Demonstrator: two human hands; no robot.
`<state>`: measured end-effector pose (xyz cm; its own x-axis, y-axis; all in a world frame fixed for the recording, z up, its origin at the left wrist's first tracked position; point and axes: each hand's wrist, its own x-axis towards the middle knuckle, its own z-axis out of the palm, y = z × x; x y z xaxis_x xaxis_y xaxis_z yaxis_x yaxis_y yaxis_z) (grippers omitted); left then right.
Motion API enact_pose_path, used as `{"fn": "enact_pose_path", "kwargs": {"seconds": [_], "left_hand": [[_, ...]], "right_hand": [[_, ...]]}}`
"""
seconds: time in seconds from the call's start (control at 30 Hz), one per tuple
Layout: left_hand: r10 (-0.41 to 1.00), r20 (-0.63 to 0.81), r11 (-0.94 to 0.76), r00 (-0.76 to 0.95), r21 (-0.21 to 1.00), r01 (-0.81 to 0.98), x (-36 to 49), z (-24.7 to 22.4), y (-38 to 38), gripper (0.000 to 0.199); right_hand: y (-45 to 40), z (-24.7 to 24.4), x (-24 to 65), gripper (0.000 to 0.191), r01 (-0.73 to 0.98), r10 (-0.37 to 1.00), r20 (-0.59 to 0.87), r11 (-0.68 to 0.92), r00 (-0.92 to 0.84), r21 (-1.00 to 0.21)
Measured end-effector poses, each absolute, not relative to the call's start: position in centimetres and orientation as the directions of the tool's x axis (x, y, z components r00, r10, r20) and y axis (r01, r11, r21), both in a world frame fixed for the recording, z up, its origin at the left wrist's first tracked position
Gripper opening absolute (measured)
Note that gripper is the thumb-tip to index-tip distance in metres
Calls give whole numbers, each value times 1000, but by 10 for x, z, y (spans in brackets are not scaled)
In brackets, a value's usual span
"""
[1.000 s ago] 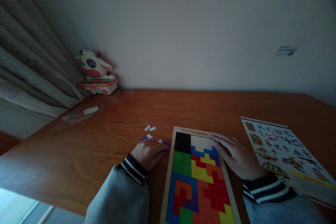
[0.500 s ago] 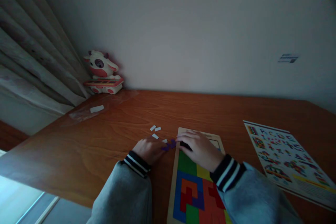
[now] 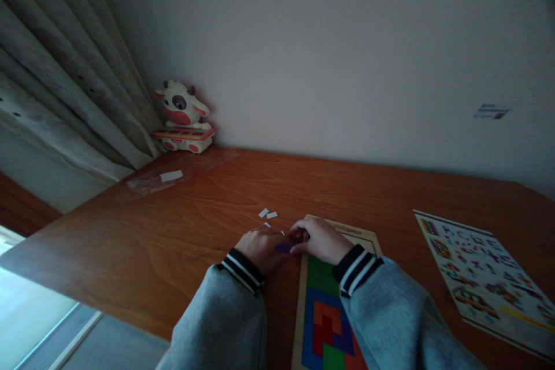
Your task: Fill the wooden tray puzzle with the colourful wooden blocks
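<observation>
Left of the puzzle board's upper edge, a purple puzzle piece (image 3: pixel 284 248) sits between my two hands, partly covered by fingers. My left hand (image 3: pixel 262 246) is closed on it from the left, low over the table. From the right, my right hand (image 3: pixel 319 240) pinches the same piece with thumb and fingers. Under my right hand and forearm lies the wooden puzzle board (image 3: pixel 299 324), filled with green, blue, orange, red and purple pieces in its visible lower part. A pale bare area shows at the board's top.
Several small white paper slips (image 3: pixel 272 215) lie beyond my left hand. A printed pattern sheet (image 3: pixel 481 277) rests on the table (image 3: pixel 208 214) at the right. A cow toy with a keyboard (image 3: pixel 184 118) stands by the curtain (image 3: pixel 87 81), near clear plastic wrap (image 3: pixel 147 184).
My right hand has moved off the board's top toward my left hand and closed its fingers round the purple piece. The whole view has shifted slightly, moving the scene rightward.
</observation>
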<state>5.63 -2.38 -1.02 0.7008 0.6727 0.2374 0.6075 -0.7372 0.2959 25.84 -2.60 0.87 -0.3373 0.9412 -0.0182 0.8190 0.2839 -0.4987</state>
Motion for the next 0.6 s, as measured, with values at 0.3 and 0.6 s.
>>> {"fn": "enact_pose_path", "kwargs": {"seconds": [0.3,0.6], "left_hand": [[685,221,-725,694,295,622,56,-13,-21,13],[692,203,-719,693,280,636,67,-10,-27,19]], "right_hand": [[-40,27,273,10,742,945,54,289,-323,-605],[-83,27,392,34,737,997,80,39,20,-674]]}}
